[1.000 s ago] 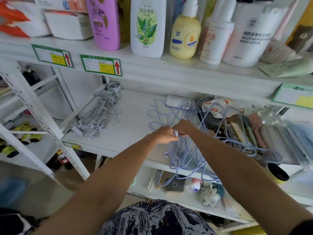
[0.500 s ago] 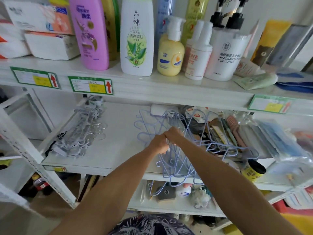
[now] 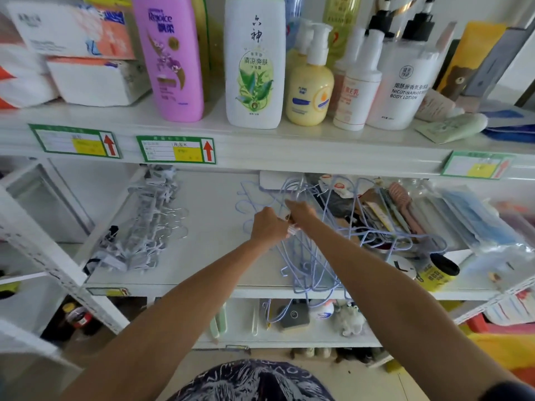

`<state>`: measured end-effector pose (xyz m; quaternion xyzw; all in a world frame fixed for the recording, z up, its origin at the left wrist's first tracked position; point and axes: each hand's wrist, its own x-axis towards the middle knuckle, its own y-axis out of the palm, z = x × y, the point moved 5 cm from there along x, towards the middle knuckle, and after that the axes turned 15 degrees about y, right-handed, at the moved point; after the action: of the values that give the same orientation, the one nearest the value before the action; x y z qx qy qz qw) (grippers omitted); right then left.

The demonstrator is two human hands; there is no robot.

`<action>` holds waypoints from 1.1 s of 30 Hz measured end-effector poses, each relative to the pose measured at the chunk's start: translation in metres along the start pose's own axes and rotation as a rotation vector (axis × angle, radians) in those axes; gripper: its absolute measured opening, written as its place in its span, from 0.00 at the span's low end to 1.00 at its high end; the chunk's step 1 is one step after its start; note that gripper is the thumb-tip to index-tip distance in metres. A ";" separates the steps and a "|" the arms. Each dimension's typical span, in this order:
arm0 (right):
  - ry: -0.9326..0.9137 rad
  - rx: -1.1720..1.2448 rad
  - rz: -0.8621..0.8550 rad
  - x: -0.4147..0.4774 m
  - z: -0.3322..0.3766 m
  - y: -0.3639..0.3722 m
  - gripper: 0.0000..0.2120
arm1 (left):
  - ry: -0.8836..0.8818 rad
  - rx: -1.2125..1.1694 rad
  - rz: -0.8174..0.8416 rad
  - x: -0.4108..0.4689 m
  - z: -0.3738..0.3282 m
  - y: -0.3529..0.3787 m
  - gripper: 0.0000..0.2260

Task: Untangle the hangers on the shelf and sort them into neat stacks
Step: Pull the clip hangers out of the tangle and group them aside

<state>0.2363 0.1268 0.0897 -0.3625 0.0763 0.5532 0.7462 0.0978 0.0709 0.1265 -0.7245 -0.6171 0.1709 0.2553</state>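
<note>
A tangle of pale blue wire hangers [image 3: 311, 264] lies on the middle white shelf [image 3: 208, 273], partly hanging over its front edge. My left hand [image 3: 267, 227] and my right hand [image 3: 301, 212] meet above the tangle, both closed on the blue hangers where the hooks gather. A separate pile of grey clip hangers [image 3: 144, 227] with metal hooks lies in a row at the shelf's left end, away from both hands.
Bottles of shampoo and lotion [image 3: 254, 62] stand on the upper shelf. Combs, packets and a black-and-yellow jar [image 3: 438, 272] crowd the right of the middle shelf. Small items [image 3: 292, 316] sit on the lower shelf. A white rack upright [image 3: 43, 256] slants at left.
The view has tilted up, showing more of the upper shelf. Both hands stay together on the blue hangers and have lifted the bundle slightly farther back on the shelf.
</note>
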 end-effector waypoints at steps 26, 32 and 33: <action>0.101 0.017 0.775 -0.118 0.067 0.310 0.17 | -0.370 0.045 -0.371 -0.071 0.186 -0.262 0.06; 0.098 -0.016 0.715 -0.132 0.067 0.316 0.12 | -0.352 0.225 -0.328 -0.053 0.194 -0.260 0.15; 0.086 -0.033 0.680 -0.132 0.070 0.315 0.10 | -0.332 0.254 -0.328 -0.050 0.193 -0.258 0.16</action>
<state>-0.1111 0.1084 0.0650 -0.3515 0.2151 0.7556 0.5092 -0.2284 0.0808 0.1162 -0.5391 -0.7332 0.3199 0.2634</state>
